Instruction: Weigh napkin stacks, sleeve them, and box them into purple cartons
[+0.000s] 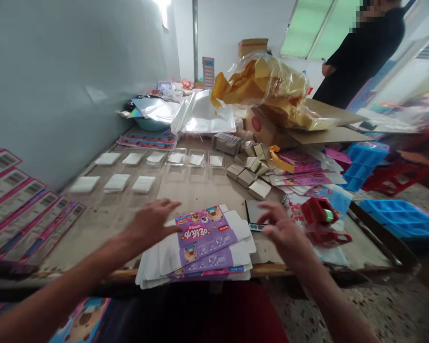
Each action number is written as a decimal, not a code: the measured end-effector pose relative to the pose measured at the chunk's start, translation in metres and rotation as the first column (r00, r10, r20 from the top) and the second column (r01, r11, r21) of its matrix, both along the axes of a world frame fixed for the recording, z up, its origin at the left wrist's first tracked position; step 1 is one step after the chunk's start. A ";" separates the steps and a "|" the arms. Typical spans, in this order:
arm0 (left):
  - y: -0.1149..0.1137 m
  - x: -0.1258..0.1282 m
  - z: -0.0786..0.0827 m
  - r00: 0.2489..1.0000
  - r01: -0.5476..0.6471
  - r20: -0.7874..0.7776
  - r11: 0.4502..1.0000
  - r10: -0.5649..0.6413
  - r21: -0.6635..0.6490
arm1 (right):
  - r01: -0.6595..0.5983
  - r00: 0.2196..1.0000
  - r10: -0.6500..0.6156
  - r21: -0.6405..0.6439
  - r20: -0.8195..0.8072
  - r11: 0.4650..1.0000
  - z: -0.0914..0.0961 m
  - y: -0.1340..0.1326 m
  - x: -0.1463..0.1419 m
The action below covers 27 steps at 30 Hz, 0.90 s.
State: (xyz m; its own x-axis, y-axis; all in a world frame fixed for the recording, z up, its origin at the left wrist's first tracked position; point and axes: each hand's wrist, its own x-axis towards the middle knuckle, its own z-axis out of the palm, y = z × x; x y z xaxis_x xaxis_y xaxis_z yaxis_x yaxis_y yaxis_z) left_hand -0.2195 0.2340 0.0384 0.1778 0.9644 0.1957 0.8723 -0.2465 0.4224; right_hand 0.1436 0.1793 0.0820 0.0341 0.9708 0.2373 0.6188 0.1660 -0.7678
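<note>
Nearest the camera, at six o'clock, a stack of flat purple cartons (203, 245) with cartoon prints lies at the near edge of the wooden table (200, 188), its white flaps spread and partly overhanging the edge. At its nine o'clock side the left hand (150, 224) rests palm down with fingers spread and loosely extended, the fingertips touching the top carton's left edge; it grips nothing. At three o'clock of the stack the right hand (284, 231) hovers, open, fingers slightly curled, with nothing in it, just over a small dark device (254, 214) that lies beside the cartons. Just past that hand, farther toward three o'clock, sits a red tape dispenser (321, 219) on printed sheets. At twelve o'clock from the stack, a cluster of small folded boxes (250, 174) stands mid-table, and at eleven o'clock rows of white pads in clear trays (146, 166) run across the surface. Barcode-printed flat cards (17, 205) fan out at nine o'clock along the grey wall. Farther back at one o'clock a plastic bag of yellow paper (268, 85) rests on a cardboard box, blue trays (400, 216) lie at three o'clock, and a person in dark clothing (364, 57) stands at two o'clock.
</note>
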 end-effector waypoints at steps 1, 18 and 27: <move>0.010 0.018 -0.012 0.996 0.078 -0.032 0.993 -0.081 -0.090 | -0.134 0.990 0.122 -0.199 -0.072 0.971 -0.016 -0.008 -0.008; 0.052 0.085 0.087 0.824 0.554 0.257 0.622 -0.506 -0.553 | 0.034 0.876 -0.029 0.001 -0.481 0.999 -0.071 0.022 -0.069; -0.027 0.090 0.091 0.810 0.563 0.153 0.676 -0.567 -0.476 | -0.089 0.905 0.079 -0.005 -0.417 0.996 -0.083 -0.019 -0.068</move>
